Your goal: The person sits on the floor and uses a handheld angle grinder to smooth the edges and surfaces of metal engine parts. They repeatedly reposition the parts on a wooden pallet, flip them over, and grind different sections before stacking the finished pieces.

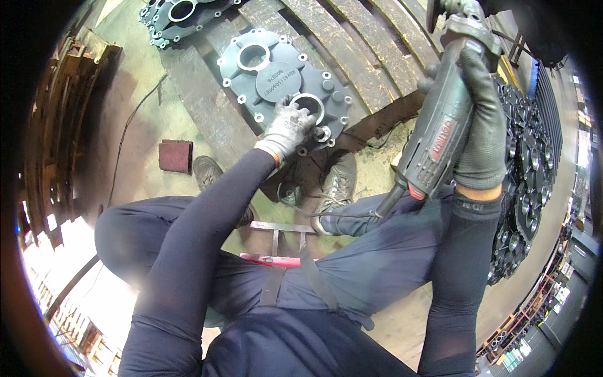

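Observation:
A grey cast-metal housing cover with round bores and bolt holes around its edge lies on a wooden pallet. My left hand, in a light grey glove, is closed on the rim of its nearer bore; part of the fingers is hidden. On the right, my right hand in a dark grey glove is wrapped around the body of an angle grinder. The grinder is raised, head end away from me, apart from the cover. Its disc is only partly visible at the top edge.
Another similar casting sits at the pallet's far left. Several dark castings are stacked on the right. A dark red square pad lies on the floor, near a thin cable. The grinder's cord runs past my legs.

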Demonstrator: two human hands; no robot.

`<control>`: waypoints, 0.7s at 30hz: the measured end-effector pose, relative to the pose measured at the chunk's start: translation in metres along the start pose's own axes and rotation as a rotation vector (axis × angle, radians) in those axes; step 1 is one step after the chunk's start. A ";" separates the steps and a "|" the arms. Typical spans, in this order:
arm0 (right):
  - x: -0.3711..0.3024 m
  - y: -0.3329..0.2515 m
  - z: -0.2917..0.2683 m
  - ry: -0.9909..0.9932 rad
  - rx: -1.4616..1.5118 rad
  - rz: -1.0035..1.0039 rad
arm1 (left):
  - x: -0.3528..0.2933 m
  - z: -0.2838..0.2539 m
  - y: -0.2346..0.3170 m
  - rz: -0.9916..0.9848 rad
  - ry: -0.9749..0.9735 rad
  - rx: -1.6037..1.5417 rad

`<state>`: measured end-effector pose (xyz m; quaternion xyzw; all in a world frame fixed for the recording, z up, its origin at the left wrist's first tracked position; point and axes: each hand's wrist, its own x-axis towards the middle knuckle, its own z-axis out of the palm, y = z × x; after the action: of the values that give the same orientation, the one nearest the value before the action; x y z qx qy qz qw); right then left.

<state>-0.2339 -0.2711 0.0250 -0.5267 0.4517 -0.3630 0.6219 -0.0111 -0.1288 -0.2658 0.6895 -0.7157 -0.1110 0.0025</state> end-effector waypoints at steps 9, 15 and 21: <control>-0.002 0.045 -0.022 -0.246 -0.319 0.115 | -0.040 -0.052 -0.113 0.349 -0.184 0.097; 0.003 0.085 0.002 -0.625 -0.616 -0.004 | -0.051 -0.147 -0.159 0.118 -0.213 0.463; -0.021 0.126 0.019 -0.741 -1.210 0.007 | -0.073 -0.321 -0.097 -0.352 0.211 -0.037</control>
<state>-0.2263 -0.2227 -0.0942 -0.8671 0.3347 0.1568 0.3340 0.1381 -0.1093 0.0429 0.8115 -0.5779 -0.0501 0.0709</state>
